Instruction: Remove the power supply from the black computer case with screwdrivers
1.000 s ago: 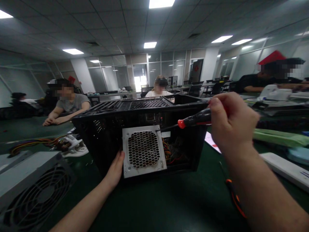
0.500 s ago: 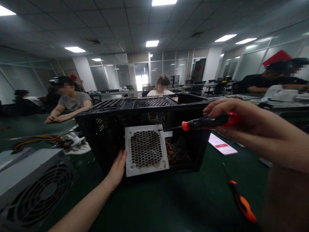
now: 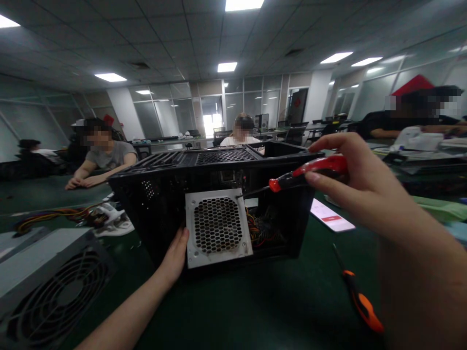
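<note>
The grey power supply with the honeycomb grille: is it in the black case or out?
In: the power supply sits in the rear opening of the black case, coloured wires beside it.

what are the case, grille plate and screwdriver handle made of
The case looks like black-painted sheet metal, given its punched vents. The grille plate seems bare dull grey metal with honeycomb holes. The screwdriver handle is probably glossy red-and-black plastic.

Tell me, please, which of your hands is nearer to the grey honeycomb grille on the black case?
Left. The left hand rests against the lower left edge of the grille. The right hand is up to its right, holding a red screwdriver whose tip reaches the top right corner.
</note>
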A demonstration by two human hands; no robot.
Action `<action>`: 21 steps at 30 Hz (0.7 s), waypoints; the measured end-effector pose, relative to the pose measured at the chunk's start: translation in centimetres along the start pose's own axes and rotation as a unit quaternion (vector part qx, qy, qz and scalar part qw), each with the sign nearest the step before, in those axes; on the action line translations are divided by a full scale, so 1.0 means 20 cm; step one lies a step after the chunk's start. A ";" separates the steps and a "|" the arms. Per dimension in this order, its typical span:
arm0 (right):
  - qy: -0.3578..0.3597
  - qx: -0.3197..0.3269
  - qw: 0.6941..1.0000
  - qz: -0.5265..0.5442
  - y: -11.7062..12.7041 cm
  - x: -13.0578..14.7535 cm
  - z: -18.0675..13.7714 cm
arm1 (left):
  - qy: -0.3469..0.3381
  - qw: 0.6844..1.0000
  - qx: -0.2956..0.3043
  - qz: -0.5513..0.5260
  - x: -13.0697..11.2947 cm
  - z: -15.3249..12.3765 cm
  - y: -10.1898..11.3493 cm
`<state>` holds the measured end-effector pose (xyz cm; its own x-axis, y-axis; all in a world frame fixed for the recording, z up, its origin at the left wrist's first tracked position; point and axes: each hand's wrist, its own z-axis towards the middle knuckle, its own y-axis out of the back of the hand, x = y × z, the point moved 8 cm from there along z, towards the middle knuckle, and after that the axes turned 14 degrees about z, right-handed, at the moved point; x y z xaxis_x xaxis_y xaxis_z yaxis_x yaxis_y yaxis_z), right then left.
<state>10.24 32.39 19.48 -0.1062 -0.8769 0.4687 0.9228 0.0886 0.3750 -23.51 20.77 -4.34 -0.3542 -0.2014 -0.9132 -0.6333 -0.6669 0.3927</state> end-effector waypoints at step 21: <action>0.148 -0.218 0.962 -0.075 -0.06 0.10 -0.06 | -0.008 0.999 0.028 -0.035 0.00 0.00 -0.01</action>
<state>9.40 29.94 19.16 -0.2000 -0.9660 0.1635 0.9797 -0.1995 0.0200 -23.35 20.95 -4.44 -0.3189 -0.1440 -0.9368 -0.6935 -0.6383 0.3342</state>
